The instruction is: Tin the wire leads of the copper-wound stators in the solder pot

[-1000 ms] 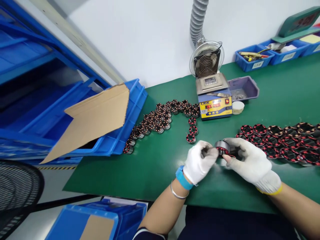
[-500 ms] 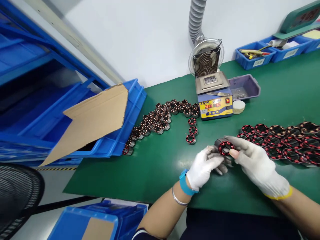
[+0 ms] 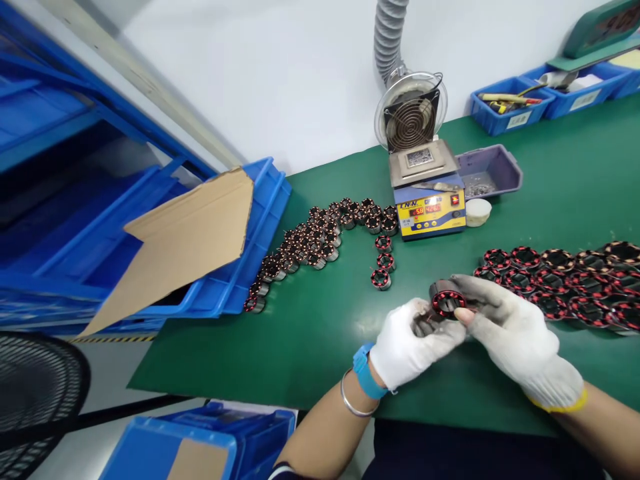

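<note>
On the near side of the machine [image 3: 433, 217], the right hand [image 3: 515, 340] pinches the metal ring [image 3: 440, 291], the left hand [image 3: 407, 341] touching it, grip unclear; a slack right thumb could drop it.

Near-left tabletop [image 3: 295, 340] passable, ring cores [image 3: 575, 288] blocking right
</note>
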A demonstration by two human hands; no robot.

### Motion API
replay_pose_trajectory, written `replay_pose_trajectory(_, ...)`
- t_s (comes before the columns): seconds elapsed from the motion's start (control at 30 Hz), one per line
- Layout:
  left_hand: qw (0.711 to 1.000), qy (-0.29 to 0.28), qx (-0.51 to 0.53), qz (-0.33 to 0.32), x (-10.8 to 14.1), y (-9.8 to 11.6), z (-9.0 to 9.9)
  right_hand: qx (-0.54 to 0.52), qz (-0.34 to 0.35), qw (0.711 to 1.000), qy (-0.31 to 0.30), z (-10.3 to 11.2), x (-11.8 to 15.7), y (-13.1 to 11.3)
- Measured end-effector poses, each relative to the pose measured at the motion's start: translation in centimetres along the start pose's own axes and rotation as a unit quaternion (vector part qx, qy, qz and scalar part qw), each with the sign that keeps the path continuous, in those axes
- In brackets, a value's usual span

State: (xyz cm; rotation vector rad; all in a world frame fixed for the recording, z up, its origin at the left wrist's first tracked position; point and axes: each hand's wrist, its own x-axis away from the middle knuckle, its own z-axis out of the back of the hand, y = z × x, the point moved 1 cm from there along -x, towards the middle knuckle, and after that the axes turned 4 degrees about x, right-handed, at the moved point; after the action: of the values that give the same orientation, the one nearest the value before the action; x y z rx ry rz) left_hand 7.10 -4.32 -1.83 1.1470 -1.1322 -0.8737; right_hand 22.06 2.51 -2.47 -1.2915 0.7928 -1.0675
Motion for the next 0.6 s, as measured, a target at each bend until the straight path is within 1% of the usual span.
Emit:
replay_pose_trajectory(0.03,1.0,-0.019,0.019,0.015,0.3,0.1,0.0,0.009,0.003,1.0,0.001,0.0,0.1,0.1)
replay_pose_trajectory(0.1,0.993,-0.075,0.081,0.037,0.9,0.5,0.7,0.035,0.004,0.999,0.004,0.0,0.2,0.3)
replay_pose_trajectory(0.13,0.988,-0.093,0.117,0.03,1.2,0.7,1.3,0.047,0.006,0.999,0.008,0.0,0.3,0.5)
replay_pose_trajectory(0.17,0.983,-0.091,0.157,0.0,1.3,1.0,2.0,0.057,0.01,0.998,0.015,0.0,0.3,0.6)
replay_pose_trajectory(0.2,0.978,-0.066,0.194,-0.046,1.4,1.2,2.7,0.063,0.016,0.998,0.022,0.0,0.3,0.7)
replay_pose_trajectory(0.27,0.965,0.028,0.226,-0.133,1.2,1.4,3.7,0.07,0.033,0.996,0.034,0.0,0.4,0.8)
replay_pose_trajectory(0.3,0.963,0.075,0.206,-0.155,1.0,1.3,3.8,0.074,0.043,0.996,0.038,0.0,0.4,0.8)
replay_pose_trajectory(0.33,0.968,0.108,0.166,-0.157,0.7,1.2,3.7,0.081,0.053,0.995,0.04,0.0,0.5,0.8)
replay_pose_trajectory(0.37,0.975,0.123,0.117,-0.145,0.5,0.9,3.4,0.093,0.064,0.993,0.042,0.0,0.6,0.8)
replay_pose_trajectory(0.4,0.983,0.118,0.069,-0.125,0.3,0.6,2.9,0.108,0.076,0.99,0.041,0.1,0.6,0.8)
replay_pose_trajectory(0.47,0.995,0.062,0.01,-0.082,0.2,0.0,1.9,0.142,0.102,0.984,0.038,0.2,0.7,0.8)
replay_pose_trajectory(0.53,0.999,-0.006,0.001,-0.047,0.6,-0.2,1.3,0.177,0.126,0.976,0.033,0.3,0.8,0.9)
replay_pose_trajectory(0.57,0.999,-0.026,0.007,-0.033,0.9,-0.1,1.4,0.192,0.138,0.971,0.032,0.4,0.8,0.9)
replay_pose_trajectory(0.6,0.999,-0.028,0.022,-0.026,1.2,0.1,1.7,0.206,0.149,0.967,0.031,0.5,0.8,0.9)
